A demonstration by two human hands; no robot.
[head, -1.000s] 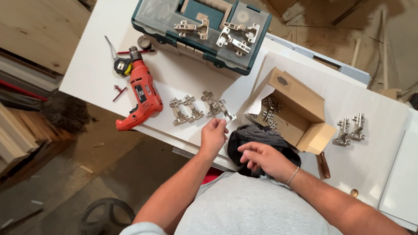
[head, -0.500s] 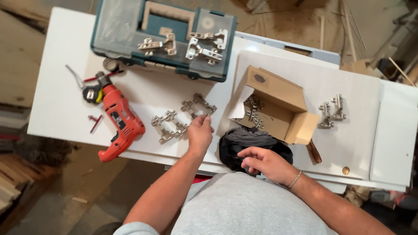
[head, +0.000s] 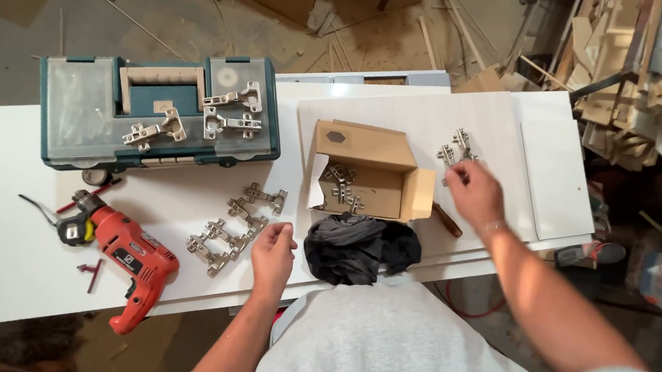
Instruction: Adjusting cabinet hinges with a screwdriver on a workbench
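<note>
One toolbox (head: 82, 117) with four hinges (head: 189, 122) lying on its lid; about five more hinges in a cluster (head: 234, 222) on the table, a few in the one cardboard box (head: 375, 149), roughly three by its right side (head: 455, 149); one red drill (head: 132, 255), one tape measure (head: 73, 231), one dark cloth (head: 358, 246)

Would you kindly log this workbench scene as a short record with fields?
surface: white table
left hand: loosely curled, beside hinges, touching none clearly
right hand: fingers at a small hinge cluster
box: open cardboard, more hinges inside
cloth: dark, bunched at the near edge
drill: red, lying far left
toolbox: teal, shut, hinges lying on its lid
</note>
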